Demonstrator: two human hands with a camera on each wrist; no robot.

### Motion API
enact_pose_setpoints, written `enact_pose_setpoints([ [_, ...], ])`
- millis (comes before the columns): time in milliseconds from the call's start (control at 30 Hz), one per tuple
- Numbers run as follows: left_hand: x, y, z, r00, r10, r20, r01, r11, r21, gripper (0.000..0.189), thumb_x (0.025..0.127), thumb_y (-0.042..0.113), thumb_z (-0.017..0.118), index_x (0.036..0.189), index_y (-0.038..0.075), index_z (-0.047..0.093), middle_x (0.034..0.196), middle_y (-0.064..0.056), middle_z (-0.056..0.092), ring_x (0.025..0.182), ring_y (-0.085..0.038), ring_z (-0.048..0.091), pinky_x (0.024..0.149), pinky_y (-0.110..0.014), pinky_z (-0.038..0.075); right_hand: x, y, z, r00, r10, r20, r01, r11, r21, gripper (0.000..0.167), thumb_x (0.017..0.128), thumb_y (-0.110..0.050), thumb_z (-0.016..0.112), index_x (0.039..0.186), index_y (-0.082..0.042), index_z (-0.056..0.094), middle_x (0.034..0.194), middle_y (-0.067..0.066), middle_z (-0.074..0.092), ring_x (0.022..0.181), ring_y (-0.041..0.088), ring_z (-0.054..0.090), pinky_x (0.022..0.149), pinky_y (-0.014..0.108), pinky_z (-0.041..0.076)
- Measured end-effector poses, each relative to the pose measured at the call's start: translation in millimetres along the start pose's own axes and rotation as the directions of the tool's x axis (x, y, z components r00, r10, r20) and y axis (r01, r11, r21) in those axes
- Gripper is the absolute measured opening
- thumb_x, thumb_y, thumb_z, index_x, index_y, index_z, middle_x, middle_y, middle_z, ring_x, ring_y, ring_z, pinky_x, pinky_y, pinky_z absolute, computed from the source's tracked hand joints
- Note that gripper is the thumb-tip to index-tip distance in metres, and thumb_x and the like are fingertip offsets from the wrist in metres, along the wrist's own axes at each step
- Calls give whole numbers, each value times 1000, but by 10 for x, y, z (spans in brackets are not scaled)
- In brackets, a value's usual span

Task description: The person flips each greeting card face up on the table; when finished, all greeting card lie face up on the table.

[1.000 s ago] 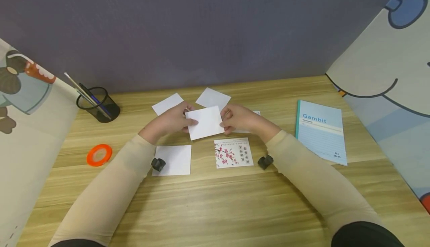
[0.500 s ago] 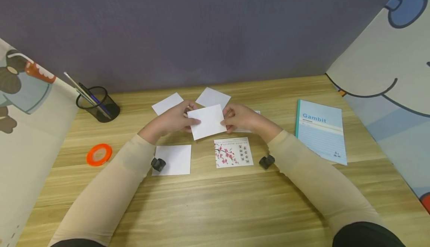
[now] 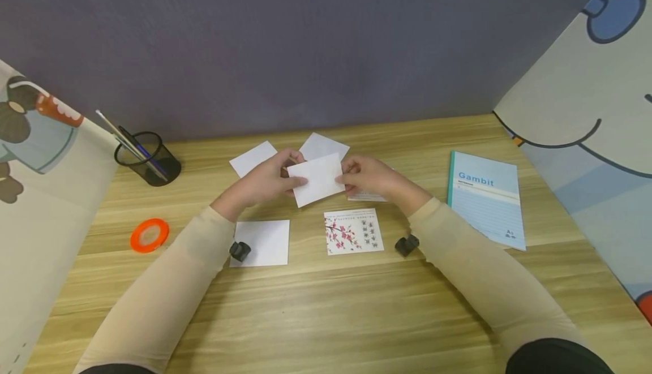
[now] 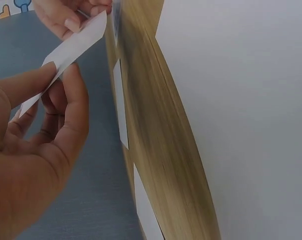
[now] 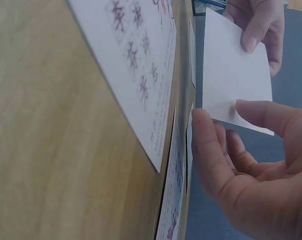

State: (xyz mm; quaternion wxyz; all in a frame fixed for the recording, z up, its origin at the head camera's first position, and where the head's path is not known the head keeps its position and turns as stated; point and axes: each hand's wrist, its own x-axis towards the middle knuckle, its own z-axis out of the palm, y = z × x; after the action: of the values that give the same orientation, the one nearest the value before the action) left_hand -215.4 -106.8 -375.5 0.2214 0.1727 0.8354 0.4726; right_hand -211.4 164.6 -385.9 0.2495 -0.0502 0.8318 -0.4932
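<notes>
Between both hands a small white card is held up above the desk, its blank face toward me. My left hand pinches its left edge, thumb on the near face and fingers behind. At the opposite edge my right hand grips it between thumb and fingers; the right wrist view shows that thumb pressed near the card's edge. Below the hands lie a blank white card and a card printed with pink blossoms and writing. Another printed card is partly hidden by my right hand.
Two more white cards lie behind the hands. A black mesh pen cup and an orange tape roll stand left. A light-blue notebook lies right. A grey panel closes off the back of the wooden desk.
The held card has moved a little to the right and away from me, tilting slightly more. Both hands have shifted with it and keep their hold; the cards on the desk stay put.
</notes>
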Motion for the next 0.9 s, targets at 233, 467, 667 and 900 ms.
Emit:
enact_pose_setpoints([
  [233,-37,34,8,996,63,-68,-53,988,142,38,104,16,71,134,13,49,144,-18,62,96,-24,66,84,-41,67,-5,18,-36,1000,-1,-16,1,1000,8,39,107,-25,66,133,1,55,123,19,63,106,31,76,96,38,65],
  [467,-44,24,23,986,125,-108,-90,954,287,35,107,23,67,137,16,50,144,-11,61,117,-30,63,98,-45,58,5,36,-47,999,6,-38,-3,997,79,42,112,-26,54,142,4,53,132,23,62,112,33,72,97,38,65],
  [667,-38,30,72,964,240,-116,-182,912,368,24,107,18,66,128,13,54,133,-10,67,115,-28,64,98,-44,56,7,49,-46,999,24,-28,-19,985,174,47,116,-32,41,136,8,54,124,24,62,102,30,73,94,37,66],
  [900,-49,43,120,943,308,-128,-228,876,424,18,106,13,67,120,12,57,123,-9,64,110,-23,63,91,-39,60,29,48,-37,999,38,16,-41,946,322,53,116,-34,39,135,14,54,113,21,64,90,24,72,88,35,67],
])
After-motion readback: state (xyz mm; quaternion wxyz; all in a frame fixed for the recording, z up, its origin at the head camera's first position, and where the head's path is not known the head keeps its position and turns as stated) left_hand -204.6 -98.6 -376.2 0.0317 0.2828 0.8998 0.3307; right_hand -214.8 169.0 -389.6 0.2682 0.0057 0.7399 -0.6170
